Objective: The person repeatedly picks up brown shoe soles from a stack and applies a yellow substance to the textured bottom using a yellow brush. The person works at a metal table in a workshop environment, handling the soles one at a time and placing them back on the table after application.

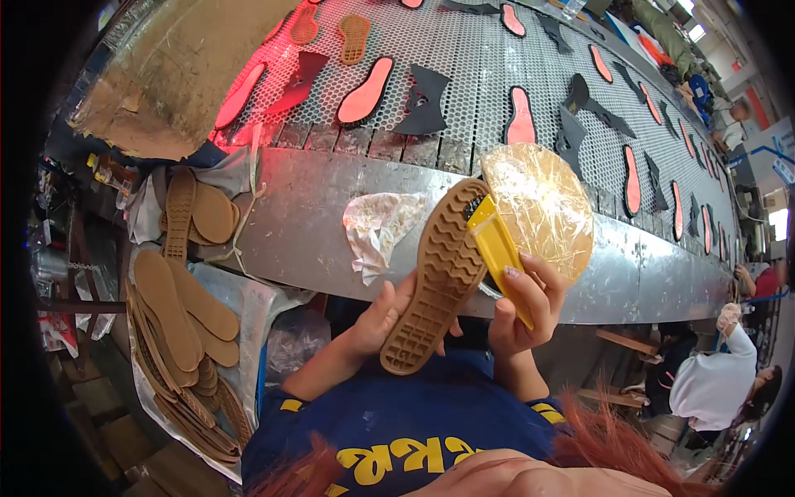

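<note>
While the left hand [383, 319] grips the tan rubber sole [436, 277] from behind, the sole's long axis runs diagonally, heel low near the chest and toe up to the right, tread facing the camera. Fingers of the right hand [526, 302] are wrapped around a yellow brush [495, 248], its bristles at the sole's toe. Beyond, a perforated metal conveyor [472, 62] carries pink insoles [364, 93] and black cut pieces [424, 101]. At left, a plastic-lined box [248, 311] holds stacked tan soles [178, 319].
</note>
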Motion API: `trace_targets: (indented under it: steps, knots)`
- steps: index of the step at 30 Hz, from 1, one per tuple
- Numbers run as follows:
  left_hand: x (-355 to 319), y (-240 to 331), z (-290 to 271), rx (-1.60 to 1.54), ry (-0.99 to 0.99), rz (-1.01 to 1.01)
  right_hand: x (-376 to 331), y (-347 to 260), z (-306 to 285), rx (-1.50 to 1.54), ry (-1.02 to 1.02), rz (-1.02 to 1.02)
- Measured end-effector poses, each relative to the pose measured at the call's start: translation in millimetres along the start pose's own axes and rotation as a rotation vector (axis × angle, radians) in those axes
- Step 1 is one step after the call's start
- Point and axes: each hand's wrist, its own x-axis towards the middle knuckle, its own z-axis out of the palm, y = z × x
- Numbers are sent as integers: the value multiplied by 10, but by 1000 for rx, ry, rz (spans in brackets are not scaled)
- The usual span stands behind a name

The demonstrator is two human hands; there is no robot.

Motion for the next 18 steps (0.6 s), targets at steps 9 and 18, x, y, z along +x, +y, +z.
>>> trace_targets:
  steps: [9, 18]
  knots:
    - [-31, 63, 80, 32, 16, -73, -3, 18, 49, -78, -52, -23]
    - [-29, 103, 35, 40, 15, -57, 46, -56, -19, 37, -193, -17]
